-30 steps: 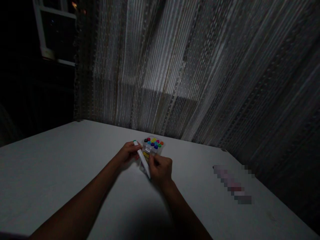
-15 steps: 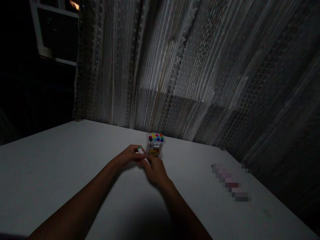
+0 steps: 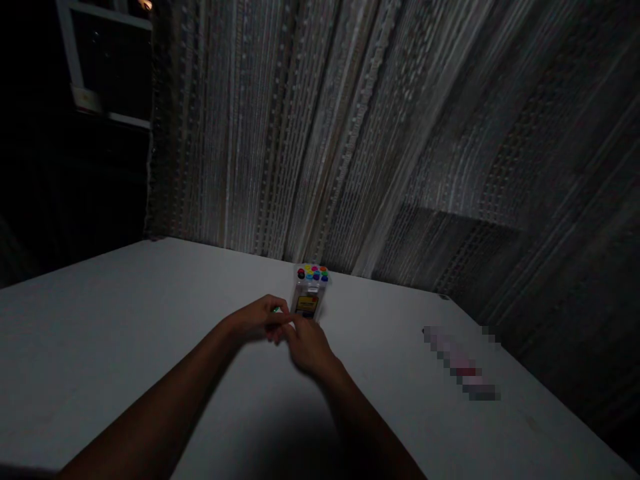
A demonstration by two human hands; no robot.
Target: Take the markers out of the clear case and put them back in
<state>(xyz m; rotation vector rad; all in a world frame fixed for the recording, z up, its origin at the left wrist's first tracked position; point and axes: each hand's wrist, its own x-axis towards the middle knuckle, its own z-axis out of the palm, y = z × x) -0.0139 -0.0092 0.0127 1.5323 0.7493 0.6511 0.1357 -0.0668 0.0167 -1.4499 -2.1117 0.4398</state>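
Left hand (image 3: 257, 320) and right hand (image 3: 306, 345) together over the white table (image 3: 100, 347), fingers pinched on a small white marker with a green tip (image 3: 277, 311), mostly hidden. Just beyond, near the far edge, a clear plastic box of coloured-cap markers (image 3: 310, 293), upright, fingertips apparently touching its base.

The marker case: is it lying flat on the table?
No, the marker case stands upright on the table, its coloured caps facing up.

Left hand (image 3: 257, 319) and right hand (image 3: 306, 345) meet around a marker (image 3: 277, 311) before the marker box (image 3: 309, 297).
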